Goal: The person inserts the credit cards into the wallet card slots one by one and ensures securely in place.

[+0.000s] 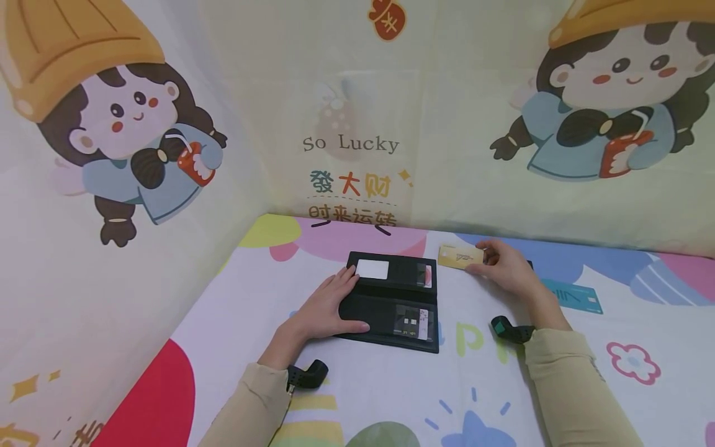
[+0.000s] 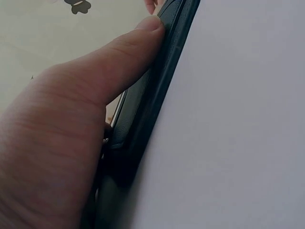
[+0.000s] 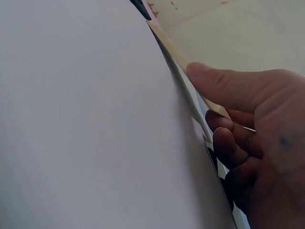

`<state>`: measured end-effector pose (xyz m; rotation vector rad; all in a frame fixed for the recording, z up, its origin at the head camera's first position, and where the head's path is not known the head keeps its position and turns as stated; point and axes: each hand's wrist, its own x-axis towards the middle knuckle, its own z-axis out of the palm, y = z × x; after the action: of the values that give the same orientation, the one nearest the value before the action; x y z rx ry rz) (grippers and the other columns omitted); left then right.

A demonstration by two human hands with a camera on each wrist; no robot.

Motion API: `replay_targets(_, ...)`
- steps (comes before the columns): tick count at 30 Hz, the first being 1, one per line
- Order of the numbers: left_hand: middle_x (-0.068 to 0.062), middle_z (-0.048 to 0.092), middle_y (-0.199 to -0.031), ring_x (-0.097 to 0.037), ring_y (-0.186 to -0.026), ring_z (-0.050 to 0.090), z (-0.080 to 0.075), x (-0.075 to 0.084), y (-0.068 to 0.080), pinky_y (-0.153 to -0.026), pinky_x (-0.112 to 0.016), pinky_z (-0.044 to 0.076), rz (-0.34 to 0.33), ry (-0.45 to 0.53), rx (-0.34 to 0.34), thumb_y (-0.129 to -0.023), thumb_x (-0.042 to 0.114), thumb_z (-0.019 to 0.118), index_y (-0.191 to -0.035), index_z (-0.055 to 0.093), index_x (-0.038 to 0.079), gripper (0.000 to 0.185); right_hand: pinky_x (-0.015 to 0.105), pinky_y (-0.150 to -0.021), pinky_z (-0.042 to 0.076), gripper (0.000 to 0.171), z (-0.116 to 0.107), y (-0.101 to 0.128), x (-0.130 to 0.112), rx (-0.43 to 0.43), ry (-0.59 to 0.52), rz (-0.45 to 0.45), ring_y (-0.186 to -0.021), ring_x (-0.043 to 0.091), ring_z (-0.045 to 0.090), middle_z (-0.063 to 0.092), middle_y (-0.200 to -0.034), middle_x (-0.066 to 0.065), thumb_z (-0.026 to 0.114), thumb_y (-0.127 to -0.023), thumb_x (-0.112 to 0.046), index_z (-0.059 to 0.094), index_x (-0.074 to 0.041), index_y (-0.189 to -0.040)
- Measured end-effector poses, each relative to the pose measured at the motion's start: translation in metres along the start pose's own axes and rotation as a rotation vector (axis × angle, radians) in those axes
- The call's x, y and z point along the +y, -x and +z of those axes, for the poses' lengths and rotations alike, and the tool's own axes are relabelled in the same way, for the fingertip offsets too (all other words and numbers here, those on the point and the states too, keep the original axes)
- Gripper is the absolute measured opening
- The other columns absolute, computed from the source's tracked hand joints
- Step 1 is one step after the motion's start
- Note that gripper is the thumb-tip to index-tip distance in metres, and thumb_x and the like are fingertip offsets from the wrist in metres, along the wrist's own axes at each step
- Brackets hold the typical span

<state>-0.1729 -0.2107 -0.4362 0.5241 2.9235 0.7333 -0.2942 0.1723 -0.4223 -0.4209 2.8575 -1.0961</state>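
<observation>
Your open black wallet [image 1: 393, 301] lies flat mid-table [image 1: 363, 397]; your left hand [image 1: 326, 307] presses its left edge, fingers straight. Just beyond its right corner, your right hand [image 1: 505, 267] pinches 1 gold card [image 1: 459, 256].

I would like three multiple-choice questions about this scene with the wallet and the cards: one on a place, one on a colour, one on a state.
1. Where does the left hand rest?
A. on the open wallet
B. on the teal card
C. on the wall

2. What colour is the card in the right hand?
A. red
B. pale gold
C. black

3. How does the wallet lie?
A. shut
B. standing on edge
C. open flat

Answers: 1 A, the flat fingers press the wallet's left part. 2 B, the head view shows a pale gold card. 3 C, both inner halves with card slots face up.
</observation>
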Motion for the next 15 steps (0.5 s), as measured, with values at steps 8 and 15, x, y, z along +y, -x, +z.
replay_targets(8, -0.002, 0.012, -0.168, -0.018, -0.154, 0.007, -0.0002, -0.0005, 0.0003, -0.123, -0.040, 0.006, 0.003, 0.006, -0.002, -0.079, 0.066, 0.073, -0.160, 0.028, 0.008, 0.110, 0.042, -0.080, 0.042, 0.072, -0.0026, 0.0000, -0.0025, -0.018, -0.021, -0.001, -0.097, 0.033, 0.049, 0.056, -0.113, 0.021, 0.078, -0.090, -0.032, 0.048, 0.009, -0.141)
replay_targets(15, -0.002, 0.012, -0.168, -0.017, -0.154, 0.006, 0.0004, -0.0007, 0.0002, -0.123, -0.040, 0.006, 0.004, -0.001, -0.003, -0.079, 0.067, 0.072, -0.160, 0.028, 0.008, 0.110, 0.042, -0.084, 0.044, 0.070, -0.0043, -0.0001, -0.0032, -0.033, -0.050, -0.016, -0.098, 0.034, 0.053, 0.060, -0.116, 0.024, 0.079, -0.089, -0.025, 0.047, 0.010, -0.141)
